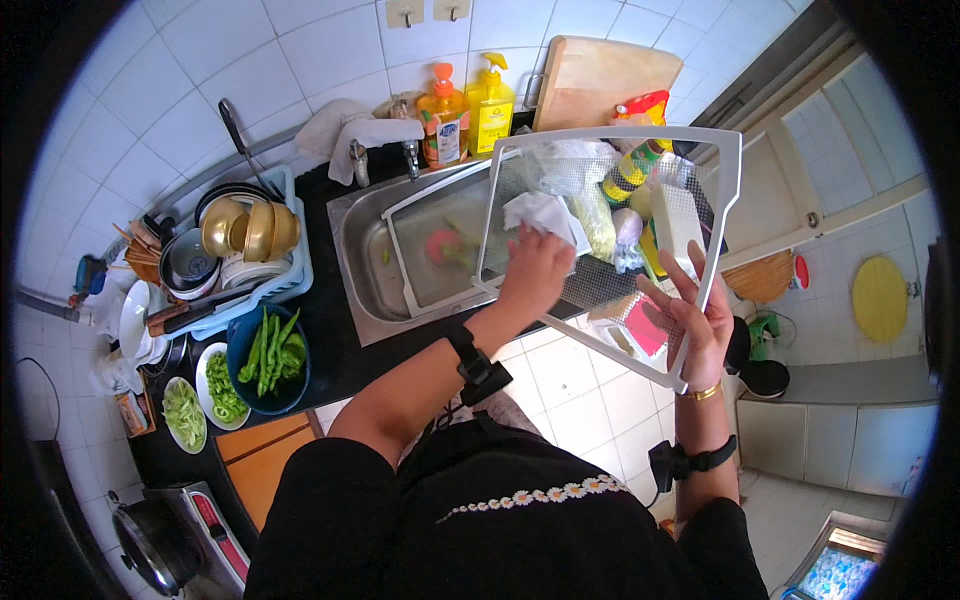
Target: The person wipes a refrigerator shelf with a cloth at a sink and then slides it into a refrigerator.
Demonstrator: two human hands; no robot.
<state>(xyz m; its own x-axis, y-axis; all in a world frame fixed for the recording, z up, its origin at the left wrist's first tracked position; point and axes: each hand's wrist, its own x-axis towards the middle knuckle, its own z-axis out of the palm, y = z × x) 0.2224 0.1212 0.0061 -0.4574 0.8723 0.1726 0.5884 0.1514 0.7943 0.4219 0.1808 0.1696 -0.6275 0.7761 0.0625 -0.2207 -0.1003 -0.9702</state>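
Observation:
A clear, dotted refrigerator shelf with a pale plastic frame (619, 133) is tilted up at the sink's right end. My left hand (536, 266) presses a white cloth (541, 212) against its panel. At the shelf's lower right corner, my right hand (697, 330) supports the frame with its fingers spread, some of them seen through the panel. Another pale-framed shelf (405, 262) rests in the steel sink (352, 259), its right part behind the raised shelf. A red thing (442, 247) shows blurred through it.
Behind the sink stand a faucet (410, 159), an orange soap bottle (444, 124), a yellow pump bottle (491, 109) and a wooden cutting board (607, 82). Left are a blue dish rack (300, 262) and a bowl of green peppers (274, 356). Bagged vegetables (592, 221) lie behind the raised shelf.

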